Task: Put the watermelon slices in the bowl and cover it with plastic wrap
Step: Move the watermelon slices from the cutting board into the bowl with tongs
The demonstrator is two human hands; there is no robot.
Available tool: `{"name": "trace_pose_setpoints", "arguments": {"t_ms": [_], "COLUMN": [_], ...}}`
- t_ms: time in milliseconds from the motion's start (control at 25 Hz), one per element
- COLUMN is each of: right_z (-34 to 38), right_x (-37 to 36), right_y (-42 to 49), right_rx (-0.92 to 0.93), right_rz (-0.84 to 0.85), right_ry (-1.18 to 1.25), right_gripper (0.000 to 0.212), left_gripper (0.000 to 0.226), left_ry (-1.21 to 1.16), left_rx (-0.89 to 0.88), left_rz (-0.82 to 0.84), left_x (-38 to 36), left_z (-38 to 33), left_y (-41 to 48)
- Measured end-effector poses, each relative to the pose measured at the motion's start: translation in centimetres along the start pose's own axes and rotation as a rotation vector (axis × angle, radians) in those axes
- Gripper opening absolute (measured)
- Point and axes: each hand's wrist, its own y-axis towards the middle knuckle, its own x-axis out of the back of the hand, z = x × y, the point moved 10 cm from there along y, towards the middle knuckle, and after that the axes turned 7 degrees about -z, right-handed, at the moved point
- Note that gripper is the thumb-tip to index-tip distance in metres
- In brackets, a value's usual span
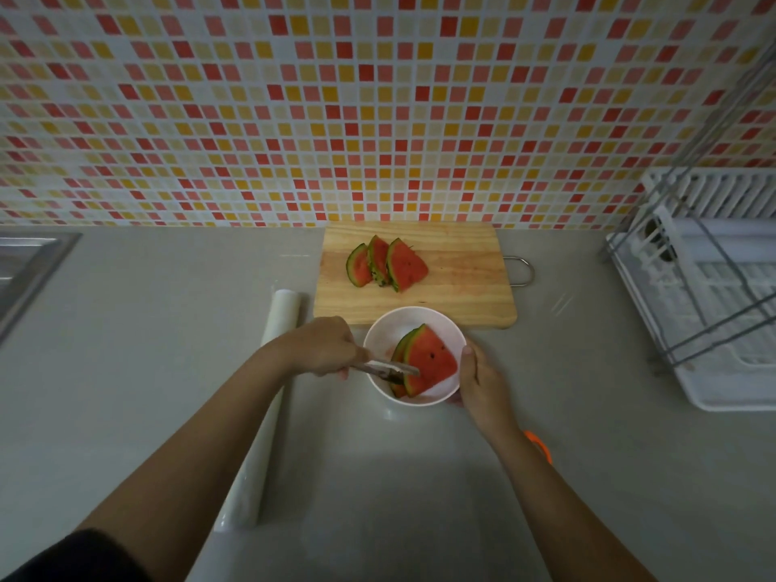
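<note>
A white bowl (378,336) stands on the grey counter just in front of a wooden cutting board (457,283). Two watermelon slices (432,363) lean inside the bowl. Three more slices (388,264) stand side by side on the board. My left hand (321,346) grips metal tongs (388,368), whose tips reach into the bowl at the slices. My right hand (478,382) holds the bowl's right rim. A roll of plastic wrap (275,325) lies on the counter to the left, partly under my left forearm.
A white dish rack (714,296) with a metal frame fills the right side. A steel sink edge (29,266) shows at the far left. An orange object (539,445) peeks out behind my right wrist. Tiled wall runs behind the board.
</note>
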Motion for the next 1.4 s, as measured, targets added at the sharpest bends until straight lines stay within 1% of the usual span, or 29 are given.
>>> {"name": "trace_pose_setpoints", "arguments": {"t_ms": [80,160,240,280,320,400,480,600,760,840,920,960,1040,1120,1240,1400], "right_z": [0.1,-0.1,-0.3,-0.5,-0.5,-0.6,-0.8,-0.7,-0.8,-0.7,-0.5,-0.3,-0.2,-0.4,-0.4,-0.2], "right_x": [0.1,0.2,0.1,0.1,0.0,0.0,0.0,0.0,0.0,0.0,0.2,0.3,0.4,0.2,0.1,0.0], "right_y": [0.1,0.1,0.0,0.0,0.1,0.3,0.5,0.5,0.6,0.5,0.3,0.3,0.4,0.4,0.3,0.4], "right_rx": [0.011,0.001,-0.026,-0.032,-0.030,-0.014,-0.016,-0.002,-0.001,0.004,0.033,0.045,0.054,0.026,-0.002,0.002], "right_rz": [-0.006,-0.010,-0.004,0.000,0.003,-0.002,-0.005,-0.001,-0.002,-0.002,-0.023,-0.036,-0.052,-0.044,-0.032,-0.033], "right_ry": [-0.006,0.013,0.050,0.051,0.037,-0.009,-0.037,-0.039,-0.040,-0.043,-0.037,-0.024,-0.017,-0.004,0.001,-0.044], "right_gripper": [0.032,0.030,0.028,0.028,0.030,0.032,0.032,0.033,0.033,0.034,0.033,0.033,0.033,0.031,0.030,0.037], "left_gripper": [0.047,0.048,0.044,0.043,0.042,0.039,0.038,0.036,0.031,0.032,0.036,0.037,0.036,0.035,0.033,0.029], "left_ry": [0.078,0.071,-0.062,-0.137,-0.202,-0.305,-0.336,-0.363,-0.492,-0.586,-0.683,-0.692,-0.629,-0.482,-0.335,-0.106], "left_rx": [0.006,0.007,0.079,0.138,0.189,0.213,0.188,0.180,0.176,0.125,0.048,0.011,-0.019,0.007,0.029,0.007], "left_rz": [-0.037,-0.196,-0.419,-0.497,-0.530,-0.519,-0.525,-0.577,-0.623,-0.606,-0.548,-0.515,-0.470,-0.477,-0.487,-0.465], "left_x": [1.4,4.2,6.6,6.9,6.4,4.4,3.4,3.4,3.6,3.4,2.4,1.7,0.2,-1.0,-1.5,-1.3], "left_z": [0.1,0.5,1.6,2.4,3.0,3.5,3.3,3.1,3.8,3.8,3.5,3.5,3.6,3.9,2.7,0.4], "left_y": [-0.4,-0.3,0.6,1.2,1.9,3.5,4.8,6.0,5.4,3.7,1.1,-0.4,-3.2,-5.1,-5.9,-5.9]}}
